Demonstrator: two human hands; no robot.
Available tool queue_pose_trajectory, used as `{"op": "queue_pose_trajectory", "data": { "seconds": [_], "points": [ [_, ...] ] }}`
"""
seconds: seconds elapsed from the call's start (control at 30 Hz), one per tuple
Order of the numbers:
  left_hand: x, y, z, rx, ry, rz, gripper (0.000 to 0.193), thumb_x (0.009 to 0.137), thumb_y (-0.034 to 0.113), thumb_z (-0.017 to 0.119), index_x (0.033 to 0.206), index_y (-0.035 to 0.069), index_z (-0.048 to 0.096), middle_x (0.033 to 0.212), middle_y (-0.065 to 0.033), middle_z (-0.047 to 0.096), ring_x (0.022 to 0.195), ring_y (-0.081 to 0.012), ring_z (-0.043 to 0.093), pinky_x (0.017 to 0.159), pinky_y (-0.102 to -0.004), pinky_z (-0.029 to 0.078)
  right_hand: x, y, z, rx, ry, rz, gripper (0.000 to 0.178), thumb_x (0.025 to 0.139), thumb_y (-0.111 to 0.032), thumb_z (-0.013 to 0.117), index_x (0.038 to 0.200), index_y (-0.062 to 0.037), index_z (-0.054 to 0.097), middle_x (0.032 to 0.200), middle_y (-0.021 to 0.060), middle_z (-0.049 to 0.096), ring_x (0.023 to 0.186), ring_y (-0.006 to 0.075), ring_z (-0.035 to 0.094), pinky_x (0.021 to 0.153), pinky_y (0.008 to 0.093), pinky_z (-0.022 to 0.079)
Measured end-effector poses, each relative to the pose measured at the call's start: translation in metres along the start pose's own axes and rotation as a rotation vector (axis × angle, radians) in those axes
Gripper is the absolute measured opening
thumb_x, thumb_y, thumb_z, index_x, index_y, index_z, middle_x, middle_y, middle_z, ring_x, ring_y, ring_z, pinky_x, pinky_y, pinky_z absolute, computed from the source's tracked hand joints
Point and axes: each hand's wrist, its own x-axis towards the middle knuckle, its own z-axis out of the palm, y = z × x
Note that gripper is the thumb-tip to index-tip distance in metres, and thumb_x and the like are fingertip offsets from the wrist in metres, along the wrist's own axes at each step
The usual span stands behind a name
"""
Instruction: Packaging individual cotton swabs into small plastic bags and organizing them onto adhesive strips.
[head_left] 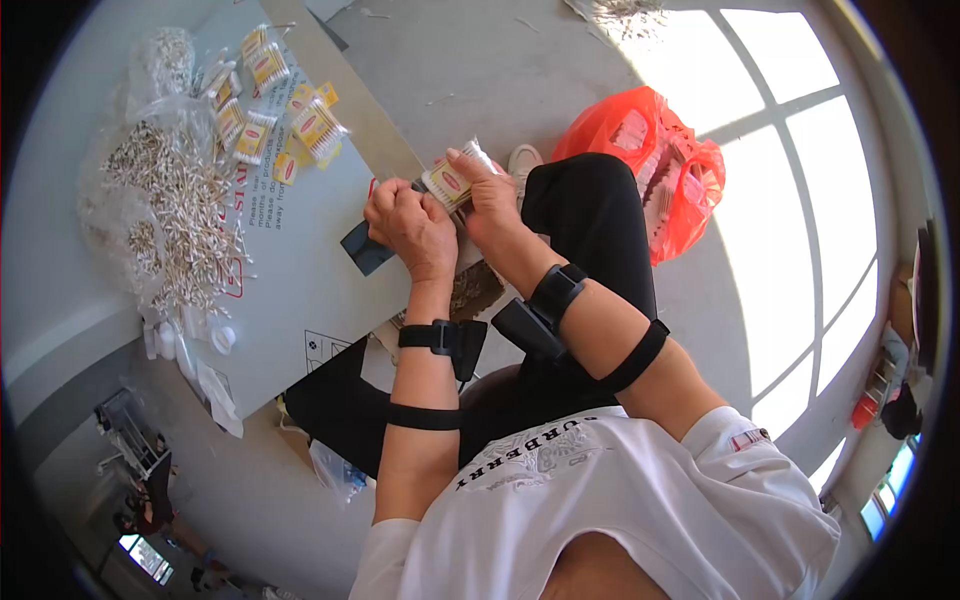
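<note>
Close to the table's near right edge, my right hand (pixel 492 200) grips a clear pack of cotton swabs (pixel 449 184) with a yellow label, its thumb lying across the top. Against the pack's left side, my left hand (pixel 412 228) is closed, its fingers curled; what they pinch is hidden. A dark flat rectangular piece (pixel 366 250) juts out below the left hand at the table. Further left on the table lie several similar labelled packs (pixel 318 130). Beside them a big heap of loose cotton swabs (pixel 175 200) spills from clear plastic.
A red plastic bag (pixel 690 215) holding packs stands on the floor right of my knee. Under the table edge sits a cardboard box (pixel 478 290). White plastic pieces (pixel 215 385) lie at the table's left corner. More swabs (pixel 632 18) are heaped on the far floor.
</note>
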Motion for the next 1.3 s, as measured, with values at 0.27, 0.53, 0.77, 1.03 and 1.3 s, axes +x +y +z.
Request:
{"op": "queue_pose_trajectory", "data": {
  "seconds": [0.27, 0.53, 0.77, 1.03, 1.3],
  "points": [
    [0.002, 0.022, 0.009, -0.021, 0.010, 0.046, 0.005, 0.073, 0.005, 0.063, 0.076, 0.004, 0.058, 0.108, -0.0077, 0.055, 0.113, -0.0336, 0.045, 0.090, -0.0511, 0.034, 0.002, -0.021, -0.003, 0.113, 0.026, 0.034, 0.020, 0.081, -0.003, 0.072, 0.097, 0.0008, 0.060, 0.091, 0.0146, 0.068, 0.081, 0.0269, 0.067, 0.077, 0.0416, 0.057],
    [0.010, 0.043, 0.029, -0.161, 0.086, 0.228, 0.006, 0.077, 0.002, 0.061, 0.075, 0.004, 0.055, 0.113, -0.0111, 0.059, 0.112, -0.0353, 0.048, 0.089, -0.0498, 0.039, 0.009, -0.053, -0.015, 0.192, -0.016, 0.015, 0.021, 0.088, -0.004, 0.066, 0.104, 0.0017, 0.054, 0.099, 0.0169, 0.065, 0.094, 0.0317, 0.065, 0.086, 0.0456, 0.055],
    [0.011, 0.067, 0.025, -0.578, -0.119, 0.034, 0.009, 0.081, -0.001, 0.062, 0.075, -0.001, 0.054, 0.081, -0.0151, 0.061, 0.067, -0.0302, 0.058, 0.062, -0.0364, 0.049, 0.005, -0.078, -0.023, 0.278, -0.069, 0.032, 0.020, 0.089, -0.005, 0.066, 0.104, -0.0001, 0.054, 0.102, 0.0176, 0.064, 0.100, 0.0337, 0.063, 0.092, 0.0504, 0.052],
    [0.006, 0.064, -0.006, -0.592, -0.103, -0.009, 0.014, 0.079, 0.002, 0.065, 0.071, -0.002, 0.055, 0.066, -0.0090, 0.057, 0.057, -0.0173, 0.051, 0.055, -0.0313, 0.045, -0.022, -0.081, -0.007, 0.293, 0.022, 0.140, 0.020, 0.090, -0.006, 0.064, 0.105, 0.0015, 0.053, 0.100, 0.0195, 0.063, 0.096, 0.0342, 0.064, 0.088, 0.0514, 0.054],
    [-0.015, 0.058, -0.057, -0.535, -0.034, -0.050, 0.014, 0.077, -0.002, 0.066, 0.071, 0.000, 0.053, 0.062, -0.0030, 0.057, 0.052, -0.0083, 0.048, 0.049, -0.0265, 0.043, -0.056, -0.055, 0.000, 0.277, -0.036, 0.358, 0.021, 0.094, -0.008, 0.060, 0.109, 0.0020, 0.049, 0.101, 0.0206, 0.061, 0.097, 0.0346, 0.064, 0.089, 0.0532, 0.054]
  ]
}}
